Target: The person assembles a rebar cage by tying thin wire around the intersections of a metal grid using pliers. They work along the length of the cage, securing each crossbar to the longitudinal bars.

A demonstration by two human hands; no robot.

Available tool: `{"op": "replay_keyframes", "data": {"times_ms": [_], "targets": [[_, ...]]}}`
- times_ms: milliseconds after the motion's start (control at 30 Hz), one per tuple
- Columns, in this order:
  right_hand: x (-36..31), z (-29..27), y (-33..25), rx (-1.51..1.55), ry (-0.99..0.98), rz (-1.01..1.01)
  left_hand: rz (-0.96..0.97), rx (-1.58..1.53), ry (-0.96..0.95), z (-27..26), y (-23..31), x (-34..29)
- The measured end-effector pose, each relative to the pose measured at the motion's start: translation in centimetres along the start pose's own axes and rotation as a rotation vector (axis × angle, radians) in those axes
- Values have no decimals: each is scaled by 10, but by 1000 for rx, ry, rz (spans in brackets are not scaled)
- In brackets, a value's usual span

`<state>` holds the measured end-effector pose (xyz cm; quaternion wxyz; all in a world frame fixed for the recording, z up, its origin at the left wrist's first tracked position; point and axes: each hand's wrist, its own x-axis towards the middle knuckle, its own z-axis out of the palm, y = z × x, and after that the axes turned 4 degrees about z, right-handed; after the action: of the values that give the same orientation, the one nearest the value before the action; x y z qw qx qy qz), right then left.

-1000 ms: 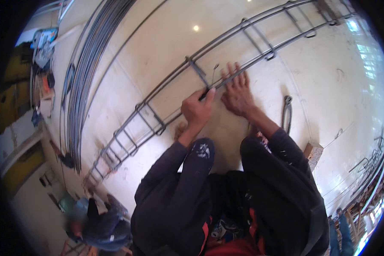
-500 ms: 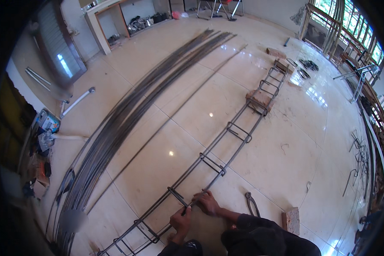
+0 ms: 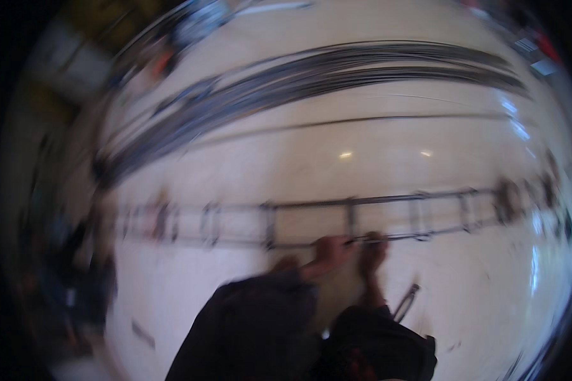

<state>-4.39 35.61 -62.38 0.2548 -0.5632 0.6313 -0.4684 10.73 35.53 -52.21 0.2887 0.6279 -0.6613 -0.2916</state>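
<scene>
A ladder-like steel rebar cage (image 3: 311, 203) of long bars and square stirrups runs from side to side across the tiled floor. Both of my hands are at its near bar, beside one stirrup (image 3: 350, 219). My left hand (image 3: 330, 253) is closed there, its fingertips against the bar where the stirrup meets it; motion blur hides what it pinches. Just to its right, my right hand (image 3: 372, 253) has its fingers curled over the same bar. A pair of pincers (image 3: 405, 303) lies on the floor to the right of my right forearm.
Beyond the cage a single long rod (image 3: 299, 127) lies on the floor, and past it a thick bundle of steel rods (image 3: 362, 57) curves across. Blurred clutter stands at the far left. A small flat piece (image 3: 143, 334) lies at the near left.
My view has swung round to the left, so the cage, which ran diagonally away, now crosses the picture sideways and is blurred. Both hands remain at the near bar beside a stirrup.
</scene>
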Motion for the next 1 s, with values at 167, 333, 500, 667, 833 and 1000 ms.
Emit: {"op": "replay_keyframes", "data": {"times_ms": [167, 333, 500, 667, 833, 1000], "targets": [[-5, -1, -24, -88, 29, -96, -15, 29, 112, -14, 2, -21], [3, -34, -48, -168, -61, -81, -53, -11, -2, -14, 13, -17], [12, -44, -32, -124, -73, -174, -33, -18, 31, -6, 17, -9], [21, -43, -12, -197, -25, -361, 10, -17, 71, -2, 16, -9], [14, -35, -51, -64, -14, -127, 2, -27, 74, -7, 15, -12], [4, -32, -27, -86, 36, 38, -26, -35, 31, -7, 11, -16]]}}
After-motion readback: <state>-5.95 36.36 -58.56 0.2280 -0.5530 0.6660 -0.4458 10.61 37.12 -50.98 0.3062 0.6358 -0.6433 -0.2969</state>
